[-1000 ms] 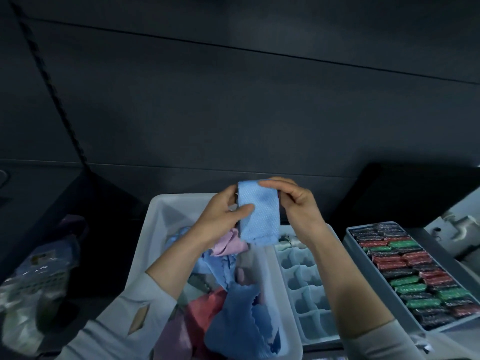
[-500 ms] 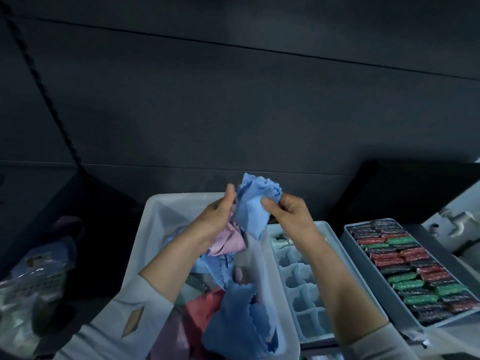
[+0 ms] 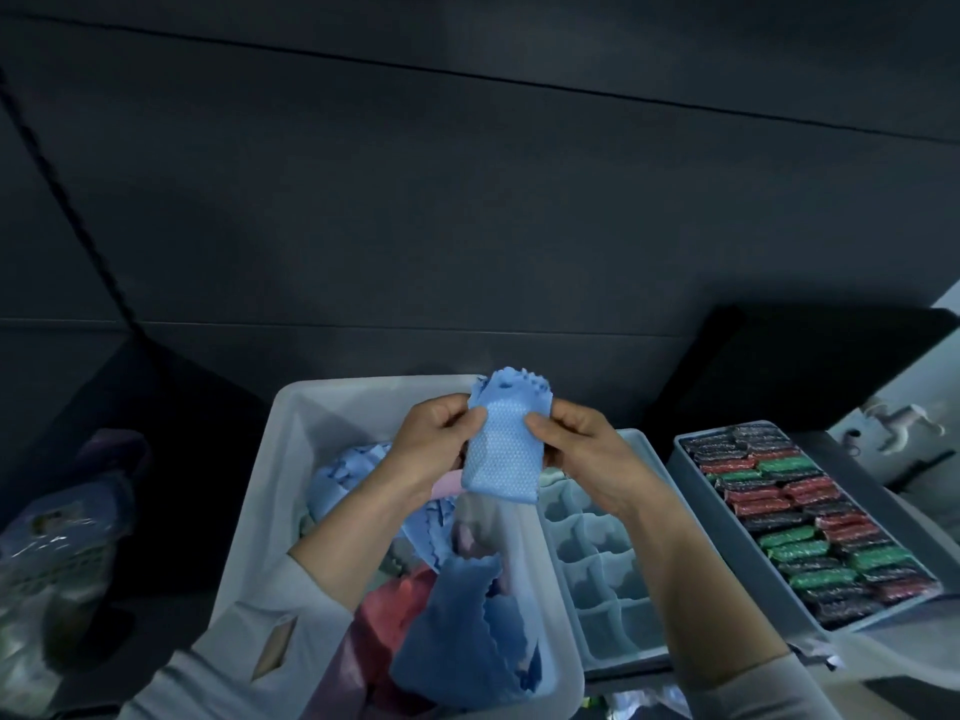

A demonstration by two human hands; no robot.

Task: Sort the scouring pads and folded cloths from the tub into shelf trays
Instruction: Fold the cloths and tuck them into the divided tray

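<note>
White tub sat centre, heaped w/ loose blue, pink & red cloths. Grey tray at far right, packed w/ rows of red, green & black scouring pads. Divided tray lay btwn tub & pad tray, compartments mostly bare. Folded blue cloth held up over tub's back right corner, pinched both sides: left hand thumb & fingers curled on left edge, right hand likewise on right edge.
</note>
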